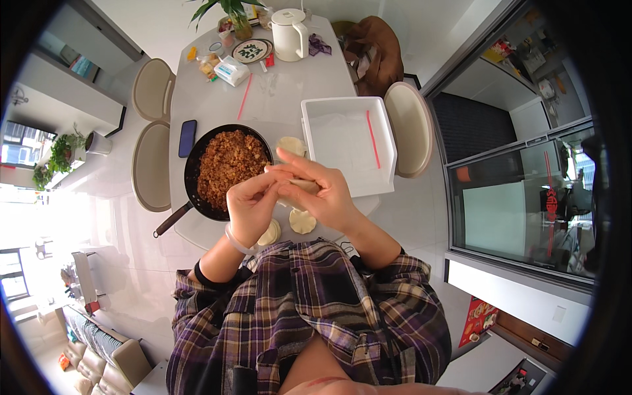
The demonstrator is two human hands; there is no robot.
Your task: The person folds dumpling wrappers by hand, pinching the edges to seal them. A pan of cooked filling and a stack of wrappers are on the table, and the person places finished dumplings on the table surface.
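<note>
Over the table's near edge, my left hand (252, 200) and my right hand (323, 197) meet, with a folded round of pale dough (303, 185) pinched between their fingers. The fingers hide much of the dough. Below them lie a stack of round dough wrappers (269, 233) and a single wrapper with a wavy edge (302, 221). Another pale dough round (291, 145) is partly visible beyond my right fingers. To the left, a black frying pan (189, 173) holds a reddish-brown crumbly filling (229, 165); my left hand overlaps its right rim in view.
A white tray (341, 100) lined with a clear plastic bag stands at right. A phone (187, 138) lies left of the pan; its handle (173, 219) points toward me. Farther back are a kettle (290, 37), a tissue pack (232, 71) and plates (251, 51). Chairs flank the table.
</note>
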